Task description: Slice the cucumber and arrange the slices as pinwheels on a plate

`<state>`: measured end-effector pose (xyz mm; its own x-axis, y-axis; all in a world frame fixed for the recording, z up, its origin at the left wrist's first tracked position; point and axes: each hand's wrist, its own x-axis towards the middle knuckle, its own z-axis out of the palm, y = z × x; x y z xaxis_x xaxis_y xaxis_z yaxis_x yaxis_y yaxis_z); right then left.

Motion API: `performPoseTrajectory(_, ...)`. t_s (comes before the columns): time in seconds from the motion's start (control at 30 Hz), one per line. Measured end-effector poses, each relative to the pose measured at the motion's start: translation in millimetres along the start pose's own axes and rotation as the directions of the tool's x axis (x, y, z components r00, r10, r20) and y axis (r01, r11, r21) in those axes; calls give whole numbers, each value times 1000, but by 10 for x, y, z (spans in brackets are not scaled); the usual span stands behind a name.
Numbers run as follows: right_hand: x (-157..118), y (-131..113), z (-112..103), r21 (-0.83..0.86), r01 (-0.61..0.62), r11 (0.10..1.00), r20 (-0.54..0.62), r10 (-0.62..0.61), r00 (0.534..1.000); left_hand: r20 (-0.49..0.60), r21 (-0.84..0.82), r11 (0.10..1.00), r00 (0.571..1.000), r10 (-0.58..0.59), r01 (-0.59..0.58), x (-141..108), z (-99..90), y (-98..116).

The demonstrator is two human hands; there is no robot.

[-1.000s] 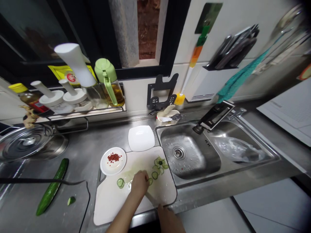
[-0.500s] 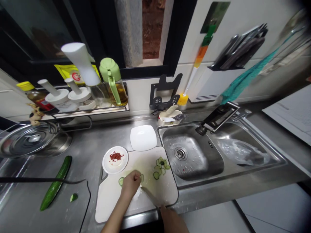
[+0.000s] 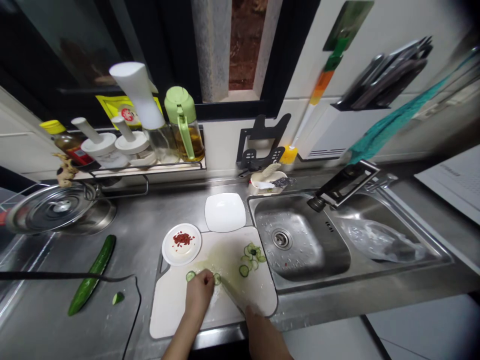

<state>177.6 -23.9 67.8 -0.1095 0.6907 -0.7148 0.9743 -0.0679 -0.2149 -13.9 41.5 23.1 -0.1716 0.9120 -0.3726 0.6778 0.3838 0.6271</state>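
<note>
On the white cutting board (image 3: 176,305), my left hand (image 3: 198,292) is closed, its fingertips curled together. Right beside them lies a thin cucumber slice (image 3: 216,279); whether the fingers touch it or hold another piece is hidden. My right hand (image 3: 262,332) grips a kitchen knife (image 3: 233,296) at the board's front edge, its blade slanting up and left toward that slice. Another cucumber slice (image 3: 190,276) is just behind my left hand. A cluster of cucumber slices (image 3: 252,259) sits on the board's right side.
A round plate with red berries (image 3: 173,256) overlaps the board's back left corner; a white square dish (image 3: 225,212) stands behind. The sink (image 3: 300,245) is at right. A whole cucumber (image 3: 92,275) and a cucumber end (image 3: 118,298) lie left, near a dark cord (image 3: 137,290).
The slice that was at my left fingertips now lies flatter, slightly apart from them. My left hand has shifted slightly relative to the board. The whole view has moved a little.
</note>
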Motion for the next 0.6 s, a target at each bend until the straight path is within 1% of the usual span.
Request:
performPoseTrajectory(0.2, 47, -89, 47, -5, 3, 1000, 30, -3, 1000, -4, 14, 1000, 1000, -17, 17, 9, -3, -2)
performPoseTrajectory(0.6, 113, -105, 78, -14, 15, 1000, 34, -15, 999, -6, 7, 1000, 1000, -27, 27, 29, 8, -10)
